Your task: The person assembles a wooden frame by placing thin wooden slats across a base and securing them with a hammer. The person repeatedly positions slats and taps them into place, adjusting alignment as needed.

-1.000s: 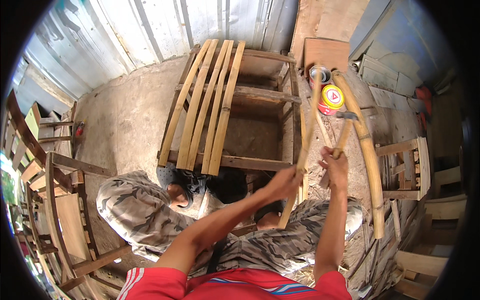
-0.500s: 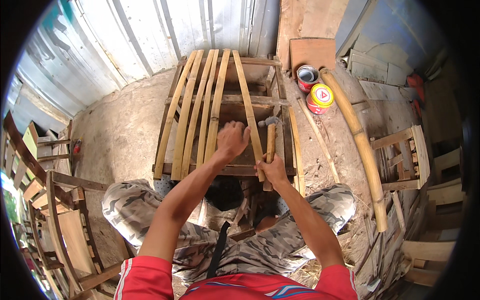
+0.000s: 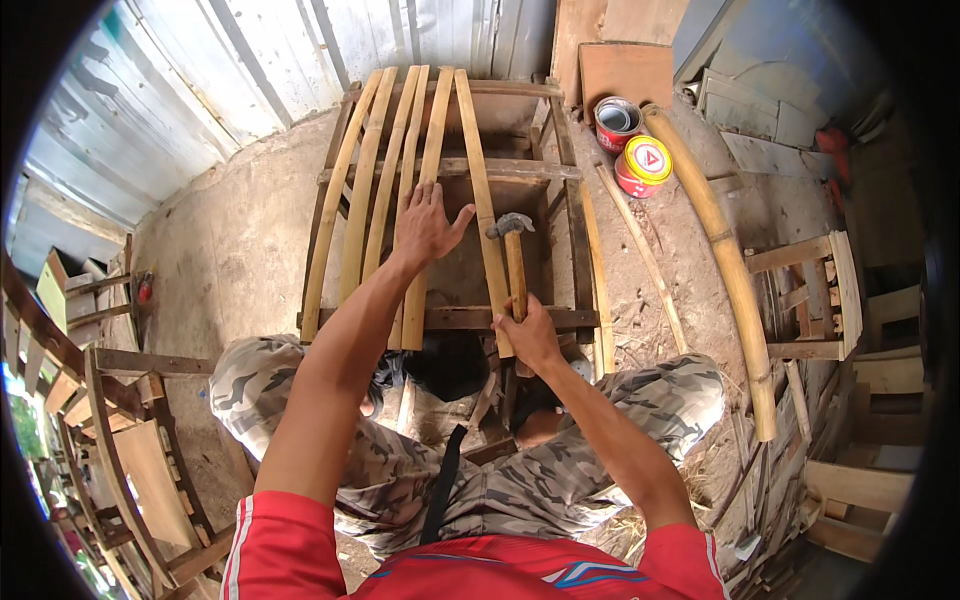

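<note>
My left hand (image 3: 428,226) lies with fingers stretched out and thumb spread on a pale bamboo slat (image 3: 434,142). My right hand (image 3: 526,336) is closed round the wooden handle of a claw hammer (image 3: 514,262), its metal head pointing away from me. The right hand's fingers reach the lower part of a separate bamboo slat (image 3: 474,150), right of the others. Several more slats (image 3: 362,190) run lengthwise on the left side of a dark wooden frame (image 3: 450,318) in front of my knees. Some slat ends overhang the frame's near rail.
Two paint cans, one open (image 3: 617,122) and one with a yellow lid (image 3: 644,164), stand right of the frame. Beside them lies a thick bamboo pole (image 3: 722,240). A small wooden frame (image 3: 810,300) is at far right, wooden furniture (image 3: 150,460) at left, a corrugated metal wall (image 3: 290,50) behind.
My left hand has moved left and away from me, from the gap beside the slats onto a slat, its fingers now stretched out. The hammer in my right hand has shifted left toward the separate slat.
</note>
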The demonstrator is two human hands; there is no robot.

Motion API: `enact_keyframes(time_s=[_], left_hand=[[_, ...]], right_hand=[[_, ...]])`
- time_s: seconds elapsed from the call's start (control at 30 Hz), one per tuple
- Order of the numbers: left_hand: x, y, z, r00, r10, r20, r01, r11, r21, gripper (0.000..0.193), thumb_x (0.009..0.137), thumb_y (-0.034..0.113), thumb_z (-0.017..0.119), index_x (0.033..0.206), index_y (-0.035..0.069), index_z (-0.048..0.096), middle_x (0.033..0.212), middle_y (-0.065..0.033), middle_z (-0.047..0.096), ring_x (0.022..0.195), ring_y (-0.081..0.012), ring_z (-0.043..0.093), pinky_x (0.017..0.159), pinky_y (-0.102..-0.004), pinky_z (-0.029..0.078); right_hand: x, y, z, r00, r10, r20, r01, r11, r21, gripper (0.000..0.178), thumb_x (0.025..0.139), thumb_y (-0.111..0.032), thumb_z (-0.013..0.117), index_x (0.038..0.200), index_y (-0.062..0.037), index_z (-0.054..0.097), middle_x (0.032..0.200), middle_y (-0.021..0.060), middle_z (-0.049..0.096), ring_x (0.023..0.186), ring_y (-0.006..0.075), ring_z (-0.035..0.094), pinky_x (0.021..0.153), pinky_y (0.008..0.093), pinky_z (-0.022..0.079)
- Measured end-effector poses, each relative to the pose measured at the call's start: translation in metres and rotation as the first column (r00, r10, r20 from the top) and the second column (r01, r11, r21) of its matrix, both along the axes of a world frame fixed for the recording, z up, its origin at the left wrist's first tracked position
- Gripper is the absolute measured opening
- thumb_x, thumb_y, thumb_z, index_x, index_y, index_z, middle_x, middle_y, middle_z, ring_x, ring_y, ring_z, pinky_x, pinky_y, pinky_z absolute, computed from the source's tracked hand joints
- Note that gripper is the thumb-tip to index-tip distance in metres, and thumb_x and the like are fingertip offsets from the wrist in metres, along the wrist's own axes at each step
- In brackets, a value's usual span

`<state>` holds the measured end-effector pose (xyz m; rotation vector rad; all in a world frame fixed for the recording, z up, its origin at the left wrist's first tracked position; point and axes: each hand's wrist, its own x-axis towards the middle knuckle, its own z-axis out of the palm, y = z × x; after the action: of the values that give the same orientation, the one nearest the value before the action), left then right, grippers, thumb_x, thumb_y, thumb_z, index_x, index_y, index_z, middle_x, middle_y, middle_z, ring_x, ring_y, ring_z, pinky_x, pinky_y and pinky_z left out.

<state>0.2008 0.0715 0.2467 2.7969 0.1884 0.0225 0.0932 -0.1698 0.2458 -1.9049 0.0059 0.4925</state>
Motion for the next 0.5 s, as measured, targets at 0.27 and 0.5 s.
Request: enact_keyframes(time_s=[0.27,0.5], left_hand=[[-0.003,-0.017,-0.008,0.997,0.079,0.019,-0.079,0.997,-0.015,0.104,0.090,0.077,0.045,0.159,0.001,0.027,0.165,-0.0283,0.021,0.156,-0.0402,0.011,0.127,-0.0457,0.008],[-0.008,-0.024,-0.012,0.999,0.043,0.033,-0.046,0.993,0.111,0.098,0.084,0.069,0.063,0.162,0.021,0.028,0.165,-0.0331,0.013,0.155,-0.0472,0.008,0.125,-0.0508,0.007]], right_hand=[[0.001,0.003,0.004,0.986,0.075,0.147,-0.051,0.985,-0.165,0.030,0.089,-0.018,0.075,0.106,-0.0016,0.058,0.090,0.0101,0.068,0.083,0.0200,0.066,0.079,0.0356,0.053],[-0.004,0.001,-0.005,0.993,0.109,0.046,-0.105,0.990,-0.091,0.024,0.093,-0.017,0.072,0.107,-0.0024,0.059,0.094,0.0064,0.067,0.080,0.0132,0.066,0.063,0.0286,0.055]])
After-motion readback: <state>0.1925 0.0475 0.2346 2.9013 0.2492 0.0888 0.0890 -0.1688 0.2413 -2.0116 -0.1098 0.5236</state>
